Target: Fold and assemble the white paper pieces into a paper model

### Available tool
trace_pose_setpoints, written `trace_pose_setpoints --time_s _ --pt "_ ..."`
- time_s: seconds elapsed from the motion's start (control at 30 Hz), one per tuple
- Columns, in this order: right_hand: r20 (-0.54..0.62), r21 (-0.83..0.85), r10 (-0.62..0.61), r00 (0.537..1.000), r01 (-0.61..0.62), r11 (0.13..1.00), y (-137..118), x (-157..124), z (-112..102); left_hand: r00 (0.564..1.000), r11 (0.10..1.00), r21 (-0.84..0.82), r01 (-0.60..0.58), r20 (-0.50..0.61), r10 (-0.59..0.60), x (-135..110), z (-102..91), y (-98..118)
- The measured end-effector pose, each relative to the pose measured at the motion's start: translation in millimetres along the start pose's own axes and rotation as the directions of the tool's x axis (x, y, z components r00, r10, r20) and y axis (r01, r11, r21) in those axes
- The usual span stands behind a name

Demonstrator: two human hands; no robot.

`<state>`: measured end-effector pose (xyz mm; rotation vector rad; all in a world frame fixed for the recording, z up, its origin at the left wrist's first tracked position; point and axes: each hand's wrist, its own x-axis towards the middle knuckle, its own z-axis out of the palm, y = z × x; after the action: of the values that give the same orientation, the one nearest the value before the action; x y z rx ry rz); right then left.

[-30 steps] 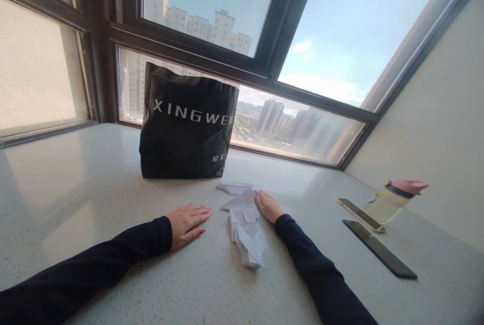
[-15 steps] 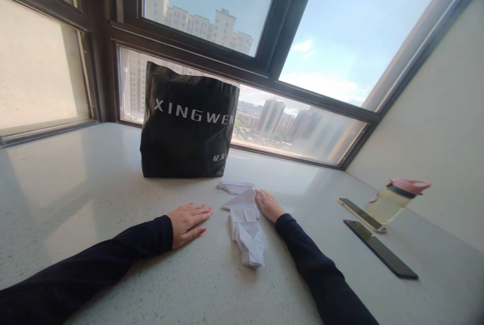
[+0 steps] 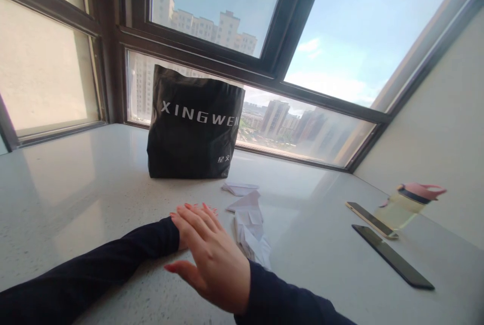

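My right hand (image 3: 214,259) is raised above the table (image 3: 86,189), fingers spread, holding nothing. It hovers in front of my left hand (image 3: 181,239), which lies flat on the table and is mostly hidden behind it. Just right of both hands lies a stack of folded white papers (image 3: 254,238). Another folded white paper (image 3: 240,188) lies beyond the stack, near a black bag (image 3: 193,133) printed "XINGWEN".
The black bag stands by the window at the back. At the right lie a light-edged phone (image 3: 371,219) and a dark phone (image 3: 393,263), beside a pink-lidded bottle (image 3: 410,204) lying near the wall.
My right hand has left the paper stack, lifted, and swung left toward me, now covering my left hand. The view has shifted slightly. The left hand has stayed in place.
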<state>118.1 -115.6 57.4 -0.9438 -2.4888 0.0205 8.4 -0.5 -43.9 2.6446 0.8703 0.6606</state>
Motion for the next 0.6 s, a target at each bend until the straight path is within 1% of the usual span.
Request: trace_pose_setpoints --time_s 0.03,0.07,0.13,0.2,0.27,0.37,0.47,0.6 --pt "0.017 0.008 -0.028 0.999 0.028 1.000 -6 0 13 1.000 1.000 -0.003 -0.014 0.025 0.014 2 1.1 -4" --pt "0.002 0.010 -0.020 1.000 0.020 1.000 -7 0 25 0.997 0.999 -0.006 -0.042 0.060 0.042 3 1.8 -8" --pt "-0.019 0.002 -0.011 1.000 0.012 1.000 -3 -3 45 0.989 0.995 -0.016 -0.101 0.106 0.102 5 2.9 -15" --pt "-0.027 -0.002 0.006 1.000 -0.006 1.000 5 -5 58 0.985 0.991 -0.015 -0.134 0.108 0.135 6 4.7 -21" --pt "-0.023 0.004 0.019 1.000 -0.019 1.000 10 -6 62 0.987 0.992 0.000 -0.125 0.105 0.125 7 7.6 -25" --pt "0.000 0.011 0.046 0.999 -0.046 0.999 12 -7 61 0.987 0.996 0.013 -0.091 0.135 0.088 10 11.7 -28" --pt "0.042 -0.001 0.075 0.996 -0.075 0.997 12 -8 59 0.987 0.996 0.027 -0.082 0.141 0.078 10 11.5 -24" --pt "0.065 -0.023 0.077 0.995 -0.076 0.997 12 -8 58 0.994 0.992 0.107 -0.071 0.095 0.061 5 8.3 -16"
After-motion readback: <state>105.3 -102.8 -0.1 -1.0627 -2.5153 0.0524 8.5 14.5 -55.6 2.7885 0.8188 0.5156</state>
